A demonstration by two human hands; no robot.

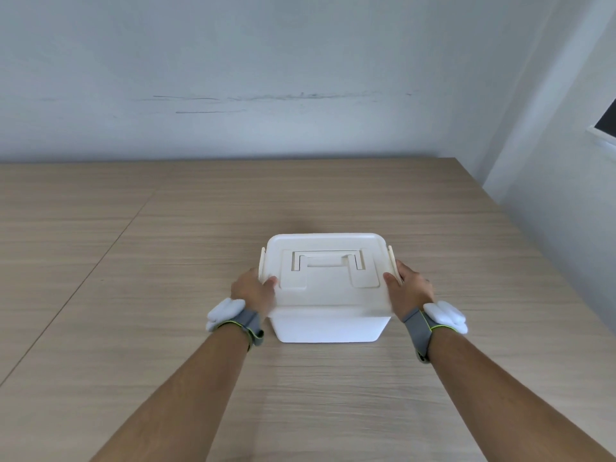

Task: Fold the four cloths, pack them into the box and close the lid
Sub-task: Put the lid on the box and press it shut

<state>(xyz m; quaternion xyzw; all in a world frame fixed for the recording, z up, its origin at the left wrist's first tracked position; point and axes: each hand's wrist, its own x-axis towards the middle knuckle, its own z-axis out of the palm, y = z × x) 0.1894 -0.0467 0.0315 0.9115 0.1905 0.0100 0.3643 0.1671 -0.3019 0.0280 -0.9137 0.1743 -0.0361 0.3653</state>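
A white plastic box (328,323) stands on the wooden table in front of me, with its white lid (328,295) lying flat on top and a recessed handle (326,261) in the lid's middle. My left hand (254,292) grips the left side of the box at its side latch (262,266), thumb on the lid. On the right side, my right hand (410,289) holds the other latch (392,261) the same way. No cloths are in sight; the box's inside is hidden by the lid.
The wooden table (166,261) reaches to a pale wall at the back and ends at an edge on the right. A seam runs diagonally across the tabletop at the left. Both wrists wear grey straps with white devices.
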